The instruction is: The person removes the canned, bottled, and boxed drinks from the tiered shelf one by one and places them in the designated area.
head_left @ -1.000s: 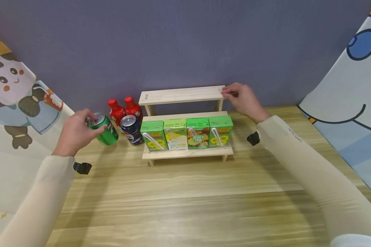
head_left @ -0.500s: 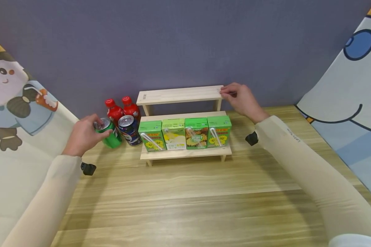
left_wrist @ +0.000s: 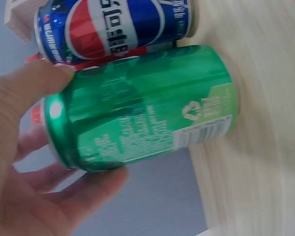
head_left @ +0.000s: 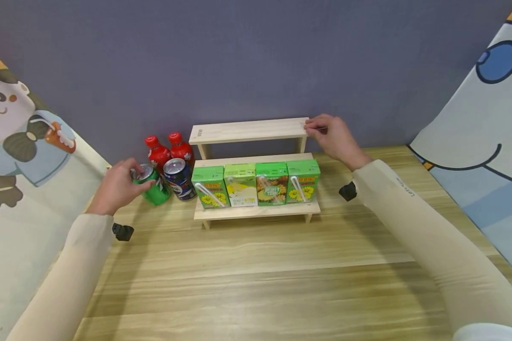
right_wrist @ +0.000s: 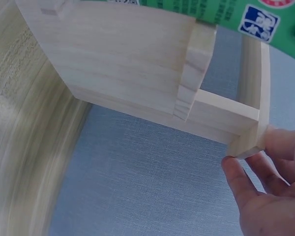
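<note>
My left hand [head_left: 118, 187] grips the upper end of a green soda can [left_wrist: 142, 108], thumb on one side and fingers on the other. The can stands on the table, right beside a blue Pepsi can [head_left: 179, 179]. At the other side, my right hand [head_left: 333, 139] pinches the right end of the top board of a two-tier wooden shelf [head_left: 249, 131]. In the right wrist view, thumb and fingertips hold that board's corner [right_wrist: 248, 143]. Several juice boxes [head_left: 241, 185] stand in a row on the lower tier.
Two red-capped bottles [head_left: 159, 154] stand behind the cans, against the grey back wall [head_left: 247, 61]. Printed cartoon panels [head_left: 30, 132] border the left and right sides. The wooden table [head_left: 256, 274] stretches in front of the shelf.
My left hand has moved right and slightly down with the green can, setting it upright next to the Pepsi can. The right hand keeps its hold on the shelf.
</note>
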{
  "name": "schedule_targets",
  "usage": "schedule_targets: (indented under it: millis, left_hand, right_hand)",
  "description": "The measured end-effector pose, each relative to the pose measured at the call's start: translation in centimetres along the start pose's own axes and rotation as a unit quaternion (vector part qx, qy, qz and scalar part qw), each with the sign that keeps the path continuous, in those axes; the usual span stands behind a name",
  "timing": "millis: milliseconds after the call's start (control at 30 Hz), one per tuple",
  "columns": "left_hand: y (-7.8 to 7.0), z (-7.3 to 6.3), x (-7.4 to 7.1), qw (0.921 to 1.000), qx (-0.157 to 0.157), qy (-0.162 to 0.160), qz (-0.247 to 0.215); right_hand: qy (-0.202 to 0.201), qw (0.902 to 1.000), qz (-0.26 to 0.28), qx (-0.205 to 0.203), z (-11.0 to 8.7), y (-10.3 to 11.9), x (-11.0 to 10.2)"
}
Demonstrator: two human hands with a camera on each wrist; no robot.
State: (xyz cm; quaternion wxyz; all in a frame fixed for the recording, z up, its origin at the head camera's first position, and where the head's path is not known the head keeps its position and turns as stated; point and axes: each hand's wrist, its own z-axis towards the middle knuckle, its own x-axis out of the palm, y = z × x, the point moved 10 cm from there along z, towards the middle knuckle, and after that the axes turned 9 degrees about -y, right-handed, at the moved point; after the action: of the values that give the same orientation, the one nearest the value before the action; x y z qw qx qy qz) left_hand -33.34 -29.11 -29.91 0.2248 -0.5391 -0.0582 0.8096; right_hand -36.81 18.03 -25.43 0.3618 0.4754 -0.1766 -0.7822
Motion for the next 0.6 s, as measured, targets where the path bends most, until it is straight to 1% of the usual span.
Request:
schedule_targets:
  millis: [100, 167, 233, 400, 600]
  left_hand:
    - [0.11, -0.08, 0.09, 0.9996, -0.007, 0.026, -0.006]
    - [0.14, -0.08, 0.20, 0.9993, -0.009, 0.034, -0.009]
    - [0.18, -0.14, 0.29, 0.9992, -0.007, 0.037, -0.010]
    - [0.04, -0.21, 0.47, 0.9993, -0.001, 0.031, -0.018]
    - [-0.22, -0.10, 0.80, 0.9991, -0.011, 0.034, -0.024]
  right_hand:
    - [-0.003, 1.0000, 0.002, -0.005, 0.01, 0.15, 0.04]
    - [-0.005, 1.0000, 0.000, -0.007, -0.03, 0.08, -0.02]
    - [-0.005, 1.0000, -0.001, -0.007, -0.04, 0.03, -0.02]
    - [-0.004, 1.0000, -0.002, -0.004, -0.03, -0.07, -0.03]
    - [-0.005, 1.0000, -0.003, -0.001, 0.03, -0.10, 0.04]
